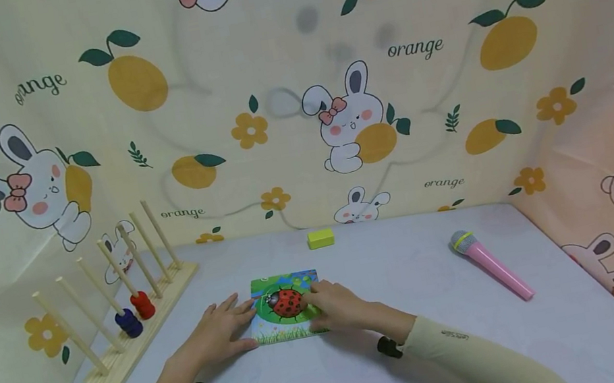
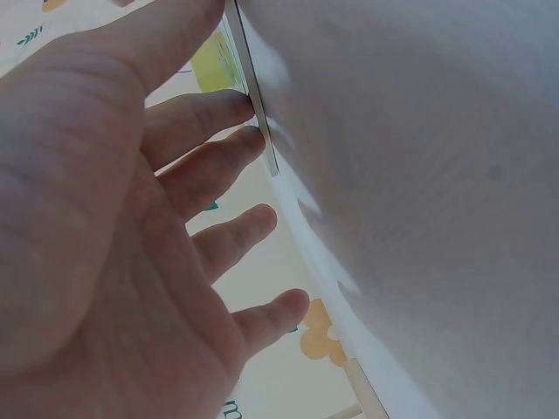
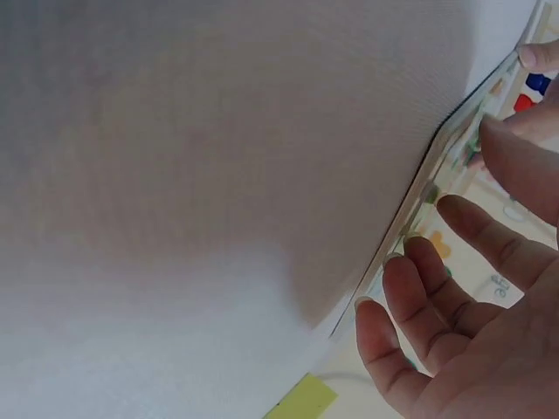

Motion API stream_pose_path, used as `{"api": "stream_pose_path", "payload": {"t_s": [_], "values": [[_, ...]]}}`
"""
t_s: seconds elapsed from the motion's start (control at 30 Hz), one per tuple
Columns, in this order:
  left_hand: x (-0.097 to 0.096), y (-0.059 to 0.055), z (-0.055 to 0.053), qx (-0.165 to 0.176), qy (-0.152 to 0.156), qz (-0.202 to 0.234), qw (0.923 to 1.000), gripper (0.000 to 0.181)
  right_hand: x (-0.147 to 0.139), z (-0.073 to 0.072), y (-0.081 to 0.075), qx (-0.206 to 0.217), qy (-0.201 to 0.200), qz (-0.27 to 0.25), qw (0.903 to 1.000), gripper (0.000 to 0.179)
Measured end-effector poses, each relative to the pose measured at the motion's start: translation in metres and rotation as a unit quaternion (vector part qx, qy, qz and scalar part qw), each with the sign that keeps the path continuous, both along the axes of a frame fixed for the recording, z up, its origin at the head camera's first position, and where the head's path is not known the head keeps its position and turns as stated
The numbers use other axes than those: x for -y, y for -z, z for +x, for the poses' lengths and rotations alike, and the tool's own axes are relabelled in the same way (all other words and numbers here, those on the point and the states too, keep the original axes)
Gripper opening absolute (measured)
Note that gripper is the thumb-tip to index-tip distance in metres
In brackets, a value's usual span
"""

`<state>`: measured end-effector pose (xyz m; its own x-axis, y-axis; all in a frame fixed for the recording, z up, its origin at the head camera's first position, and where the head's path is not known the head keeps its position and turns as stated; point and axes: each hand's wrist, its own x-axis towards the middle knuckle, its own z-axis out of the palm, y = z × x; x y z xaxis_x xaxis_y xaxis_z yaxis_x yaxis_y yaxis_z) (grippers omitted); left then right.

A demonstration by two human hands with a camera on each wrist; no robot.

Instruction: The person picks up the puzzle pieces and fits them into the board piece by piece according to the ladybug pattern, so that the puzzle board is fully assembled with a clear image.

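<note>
A flat, thin board with a ladybug picture lies on the white table in the head view. My left hand is at its left edge, fingers extended and spread, with fingertips touching the side. Over the board's right part rests my right hand, its fingers slightly bent and the thumb near the lower right corner. In the left wrist view the left fingers meet the board's thin edge. The right wrist view shows the right fingertips at the board edge; whether they press on it I cannot tell.
To the left stands a wooden peg rack with blue rings and red rings. A yellow block sits behind the board. On the right lies a pink toy microphone. A patterned cloth hangs behind the table.
</note>
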<state>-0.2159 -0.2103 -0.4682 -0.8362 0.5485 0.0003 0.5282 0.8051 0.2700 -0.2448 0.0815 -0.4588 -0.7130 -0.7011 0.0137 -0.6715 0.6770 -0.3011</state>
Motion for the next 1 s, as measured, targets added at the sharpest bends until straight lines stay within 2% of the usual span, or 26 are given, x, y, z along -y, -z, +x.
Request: {"api": "stream_pose_path", "payload": {"t_s": [0.17, 0.27, 0.43, 0.5, 0.67, 1.0], "values": [[0.000, 0.000, 0.000, 0.005, -0.004, -0.002, 1.0000, 0.069, -0.003, 0.003, -0.003, -0.005, 0.005, 0.013, 0.9999, 0.042], [-0.001, 0.001, 0.000, 0.007, -0.005, -0.002, 1.0000, 0.069, -0.007, 0.009, -0.008, -0.022, 0.005, 0.041, 0.9989, 0.050], [-0.001, 0.000, 0.000, 0.006, -0.005, -0.003, 1.0000, 0.069, -0.016, 0.021, -0.015, -0.042, -0.037, 0.122, 0.9910, 0.070], [-0.001, 0.000, 0.000, 0.005, -0.005, -0.004, 1.0000, 0.069, -0.020, 0.026, -0.015, -0.037, -0.055, 0.141, 0.9877, 0.075], [-0.001, -0.001, 0.001, 0.008, -0.010, -0.002, 0.9999, 0.069, -0.027, 0.034, -0.012, -0.004, -0.074, 0.148, 0.9862, 0.080], [-0.003, -0.002, 0.001, 0.007, -0.012, -0.002, 0.9999, 0.069, -0.027, 0.036, -0.011, 0.030, -0.069, 0.139, 0.9874, 0.081]]}}
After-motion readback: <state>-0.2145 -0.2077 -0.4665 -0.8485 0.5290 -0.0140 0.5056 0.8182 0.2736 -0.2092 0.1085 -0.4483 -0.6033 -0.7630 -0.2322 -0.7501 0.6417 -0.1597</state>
